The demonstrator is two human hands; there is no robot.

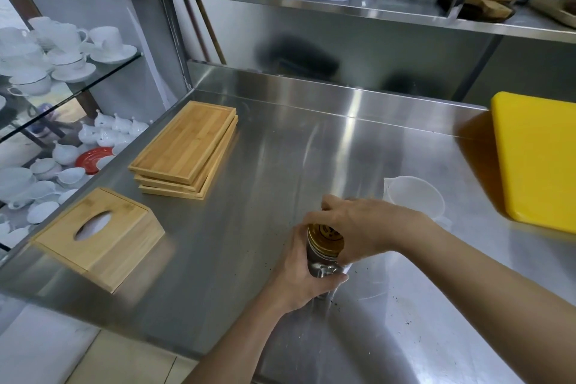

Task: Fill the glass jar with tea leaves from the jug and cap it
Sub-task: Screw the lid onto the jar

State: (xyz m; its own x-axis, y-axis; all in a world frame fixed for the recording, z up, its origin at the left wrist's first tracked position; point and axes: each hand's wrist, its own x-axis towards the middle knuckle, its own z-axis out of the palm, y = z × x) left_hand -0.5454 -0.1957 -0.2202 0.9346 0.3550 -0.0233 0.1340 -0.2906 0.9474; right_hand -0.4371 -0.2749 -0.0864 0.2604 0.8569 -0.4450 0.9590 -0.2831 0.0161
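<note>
Glass jar (pixel 322 262) gripped, both hands; lid (pixel 325 237) seemingly on.

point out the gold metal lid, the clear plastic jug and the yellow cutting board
gold metal lid (pixel 325 235), head view, centre of its top face
clear plastic jug (pixel 414 193), head view, inner wall
yellow cutting board (pixel 539 159), head view, middle of its top surface

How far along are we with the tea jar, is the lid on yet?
Pouring looks done: the clear jug stands on the steel table behind the hands, apparently empty, and the glass jar looks dark inside. In hand: the left hand has its grip round the jar while the right hand holds the gold lid on its mouth. Left: tightening, which I cannot confirm, and the spilled leaf specks.
</note>
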